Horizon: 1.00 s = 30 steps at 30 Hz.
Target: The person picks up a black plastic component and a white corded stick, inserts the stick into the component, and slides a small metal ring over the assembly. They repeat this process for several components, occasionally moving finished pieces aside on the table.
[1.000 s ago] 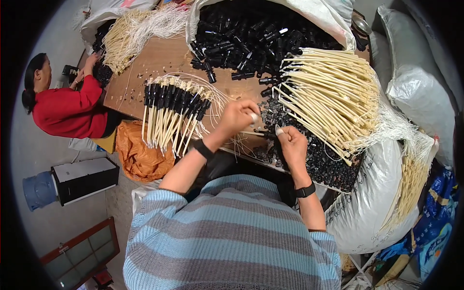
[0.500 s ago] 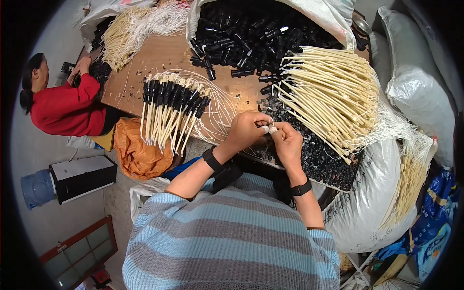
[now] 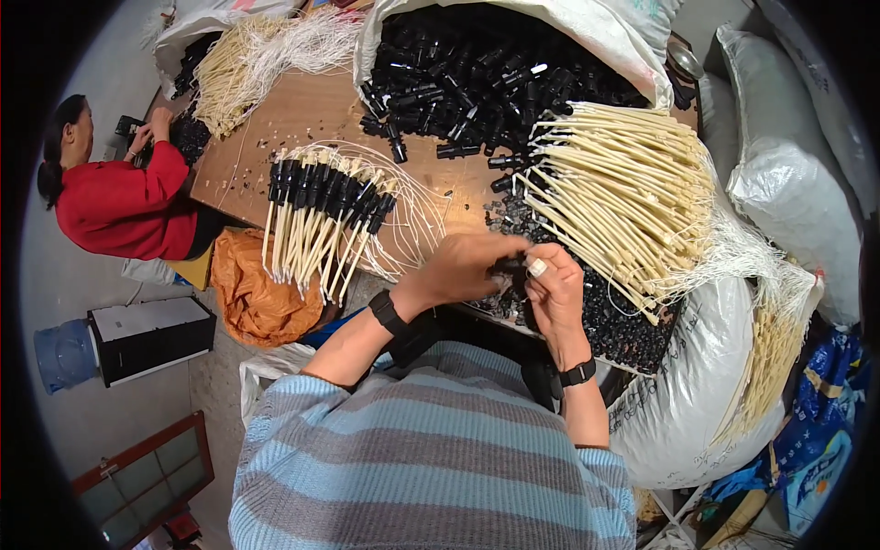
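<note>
My left hand (image 3: 467, 268) is above the near edge of the table, its fingers blurred and reaching across to the right fingertips. My right hand (image 3: 555, 291) has thumb and fingers pinched together, a white wrap on one digit; what they hold is too small to make out. A dark patch shows just under the left fingers. Small black pieces (image 3: 632, 337) lie heaped below and right of my hands. To the left lies a row of cream sticks with black sleeves (image 3: 323, 192) and thin white cords. On the right is a big bundle of plain cream sticks (image 3: 632, 188).
A white sack (image 3: 513, 11) at the back spills black plastic tubes (image 3: 458, 82) onto the brown table (image 3: 275, 115). Another stick bundle (image 3: 229, 78) lies far left, near a person in red (image 3: 128, 206). Stuffed white sacks (image 3: 797, 165) stand right; an orange sack (image 3: 257, 293) sits left.
My left hand has swung its fingers outward over the right fingertips and blurred. The right hand has turned slightly and moved a little lower. The view has shifted slightly.
</note>
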Motion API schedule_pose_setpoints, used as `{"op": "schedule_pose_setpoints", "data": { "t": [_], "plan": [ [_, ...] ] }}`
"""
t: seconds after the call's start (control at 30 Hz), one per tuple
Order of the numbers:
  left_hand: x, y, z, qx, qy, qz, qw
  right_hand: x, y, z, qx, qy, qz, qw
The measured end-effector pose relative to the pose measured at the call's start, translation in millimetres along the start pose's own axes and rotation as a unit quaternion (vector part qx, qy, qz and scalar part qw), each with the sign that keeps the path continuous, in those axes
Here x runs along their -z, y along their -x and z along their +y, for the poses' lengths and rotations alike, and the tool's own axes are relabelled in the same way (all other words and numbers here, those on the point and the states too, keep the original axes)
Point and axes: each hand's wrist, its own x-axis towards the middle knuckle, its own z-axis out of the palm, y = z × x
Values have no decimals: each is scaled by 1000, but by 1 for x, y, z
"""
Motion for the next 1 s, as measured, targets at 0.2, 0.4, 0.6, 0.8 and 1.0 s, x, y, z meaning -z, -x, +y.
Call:
{"op": "schedule_pose_setpoints", "data": {
  "t": [0.2, 0.4, 0.6, 0.8, 1.0],
  "plan": [
    [6, -3, -13, 63, -21, -67, 996, 4, 2, -6, 176, 370, -16, 912],
    [3, 4, -8, 73, -88, -35, 993, -8, 5, -7, 303, 618, -42, 724],
    [15, 19, -1, -38, -265, 15, 963, -30, -7, 10, 79, 476, 20, 875],
    [101, 33, -18, 1, -334, 299, 894, -46, -20, -14, 397, 596, 35, 697],
    [149, 59, -46, 140, -521, 344, 769, -48, -17, 7, 345, 698, -63, 625]
  ]
}}
